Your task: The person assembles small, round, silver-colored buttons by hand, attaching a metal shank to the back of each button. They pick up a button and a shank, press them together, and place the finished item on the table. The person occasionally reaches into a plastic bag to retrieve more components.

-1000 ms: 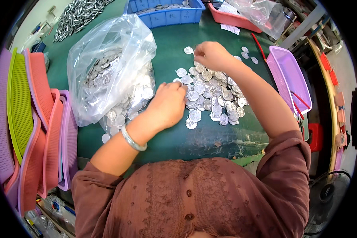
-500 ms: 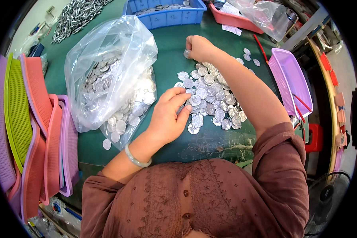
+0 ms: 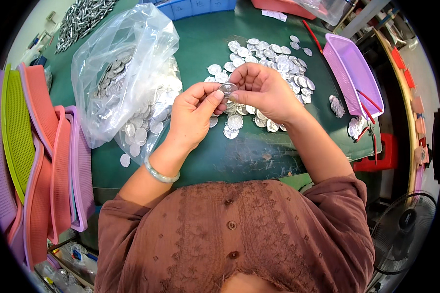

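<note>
Between the thumbs and fingertips of both my hands is one round silver medallion (image 3: 228,89). My left hand (image 3: 195,110) pinches its left edge, and my right hand (image 3: 265,93) grips it from the right. Both hands are closed over the near left part of a loose pile of silver medallions (image 3: 289,66), some with small hanging loops; part of the pile is hidden under the right hand. To the left of my left hand slumps a clear plastic bag (image 3: 146,39), its mouth loose, with many more medallions (image 3: 142,132) in it and spilling from it.
A purple basket (image 3: 359,73) stands right, red-handled pliers (image 3: 369,129) and small groups of medallions (image 3: 336,106) beside it. Stacked pink, green and purple baskets (image 3: 44,112) line the left. Farther back are a blue bin (image 3: 195,7) and a heap of metal pieces (image 3: 83,22). A fan (image 3: 406,219) stands lower right.
My right hand has come back from the pile's far edge with a medallion. My left hand has lifted off the near side of the pile and now grips that medallion too.
</note>
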The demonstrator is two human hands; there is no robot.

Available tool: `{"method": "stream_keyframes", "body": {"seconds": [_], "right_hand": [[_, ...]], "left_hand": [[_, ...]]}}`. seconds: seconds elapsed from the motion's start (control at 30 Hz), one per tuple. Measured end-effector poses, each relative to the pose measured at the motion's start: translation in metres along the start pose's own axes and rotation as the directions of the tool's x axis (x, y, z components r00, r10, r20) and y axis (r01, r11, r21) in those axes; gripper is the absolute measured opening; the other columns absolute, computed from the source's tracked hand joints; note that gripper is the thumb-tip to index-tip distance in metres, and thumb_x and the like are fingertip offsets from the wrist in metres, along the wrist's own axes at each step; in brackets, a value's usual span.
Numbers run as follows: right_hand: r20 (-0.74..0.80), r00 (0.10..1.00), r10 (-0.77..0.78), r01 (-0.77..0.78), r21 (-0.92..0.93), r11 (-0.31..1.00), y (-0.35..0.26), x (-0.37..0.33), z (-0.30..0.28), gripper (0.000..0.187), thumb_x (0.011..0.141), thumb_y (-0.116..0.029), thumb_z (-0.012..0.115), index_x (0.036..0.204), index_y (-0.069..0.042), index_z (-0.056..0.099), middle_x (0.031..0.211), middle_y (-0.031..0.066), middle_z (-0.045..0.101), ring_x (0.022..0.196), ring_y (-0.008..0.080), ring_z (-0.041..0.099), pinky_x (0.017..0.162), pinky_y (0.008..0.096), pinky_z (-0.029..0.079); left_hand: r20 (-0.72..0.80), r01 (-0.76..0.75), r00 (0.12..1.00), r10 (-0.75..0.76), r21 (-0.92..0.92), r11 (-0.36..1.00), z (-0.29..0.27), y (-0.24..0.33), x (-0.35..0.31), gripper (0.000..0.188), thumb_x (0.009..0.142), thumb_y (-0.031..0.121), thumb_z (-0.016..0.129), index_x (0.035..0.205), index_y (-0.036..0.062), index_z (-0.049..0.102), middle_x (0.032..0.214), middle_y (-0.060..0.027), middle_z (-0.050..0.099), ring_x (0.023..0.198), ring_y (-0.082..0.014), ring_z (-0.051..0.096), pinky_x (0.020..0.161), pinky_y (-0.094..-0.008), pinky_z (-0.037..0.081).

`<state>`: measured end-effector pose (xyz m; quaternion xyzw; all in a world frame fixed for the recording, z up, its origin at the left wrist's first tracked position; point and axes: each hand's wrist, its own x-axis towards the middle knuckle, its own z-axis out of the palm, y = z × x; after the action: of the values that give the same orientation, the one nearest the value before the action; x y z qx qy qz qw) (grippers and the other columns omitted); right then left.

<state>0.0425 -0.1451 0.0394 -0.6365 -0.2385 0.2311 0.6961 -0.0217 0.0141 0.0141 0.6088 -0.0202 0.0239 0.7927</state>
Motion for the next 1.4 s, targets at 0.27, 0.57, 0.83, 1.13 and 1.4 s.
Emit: {"method": "stream_keyframes", "body": {"seconds": [0.27,0.57,0.83,1.13,1.4], "right_hand": [[-0.065,0.997,0.028,-0.023,0.069,0.997,0.014,-0.016,-0.004,0.015,0.077,-0.003,0.059,0.091,0.002,0.056,0.077,0.0037,0.058,0.066,0.0103,0.054,0.062,0.0224,0.045],[-0.066,0.992,0.110,-0.092,0.229,0.969,0.020,-0.017,-0.003,0.020,0.082,-0.010,0.056,0.096,0.004,0.056,0.077,0.0075,0.059,0.065,0.0123,0.055,0.061,0.0244,0.046],[-0.063,0.989,0.132,-0.113,0.236,0.965,0.022,-0.015,-0.004,0.020,0.082,-0.012,0.056,0.094,0.004,0.057,0.078,0.0073,0.060,0.064,0.0115,0.054,0.061,0.0248,0.045],[-0.070,0.987,0.146,-0.126,0.235,0.964,0.023,-0.016,-0.004,0.019,0.081,-0.012,0.056,0.093,0.003,0.058,0.076,0.0067,0.060,0.063,0.0109,0.055,0.061,0.0238,0.045],[-0.085,0.980,0.178,-0.152,0.252,0.956,0.026,-0.014,-0.004,0.016,0.079,-0.010,0.057,0.088,0.003,0.057,0.074,0.0073,0.060,0.060,0.0111,0.054,0.057,0.0226,0.044]], "left_hand": [[0.023,0.049,0.999,-0.048,-0.055,0.997,0.003,-0.006,-0.002,0.016,0.086,0.011,0.051,0.096,-0.0006,0.056,0.078,-0.0043,0.059,0.066,-0.0084,0.054,0.060,-0.0203,0.045],[-0.004,0.157,0.987,-0.159,-0.126,0.979,0.000,-0.004,-0.003,0.017,0.085,0.011,0.050,0.096,-0.0001,0.056,0.076,-0.0048,0.060,0.063,-0.0103,0.056,0.058,-0.0215,0.045],[-0.011,0.173,0.984,-0.177,-0.158,0.972,-0.001,-0.004,-0.004,0.017,0.085,0.010,0.050,0.096,-0.0004,0.057,0.075,-0.0047,0.060,0.062,-0.0103,0.056,0.057,-0.0213,0.044],[-0.010,0.213,0.976,-0.219,-0.192,0.958,-0.002,-0.005,-0.003,0.016,0.085,0.011,0.050,0.095,0.0003,0.057,0.074,-0.0045,0.060,0.061,-0.0101,0.055,0.056,-0.0212,0.044],[0.027,0.251,0.968,-0.251,-0.219,0.943,-0.005,-0.007,-0.002,0.014,0.086,0.013,0.050,0.092,0.0019,0.056,0.071,-0.0038,0.059,0.059,-0.0101,0.054,0.055,-0.0216,0.044]]}}
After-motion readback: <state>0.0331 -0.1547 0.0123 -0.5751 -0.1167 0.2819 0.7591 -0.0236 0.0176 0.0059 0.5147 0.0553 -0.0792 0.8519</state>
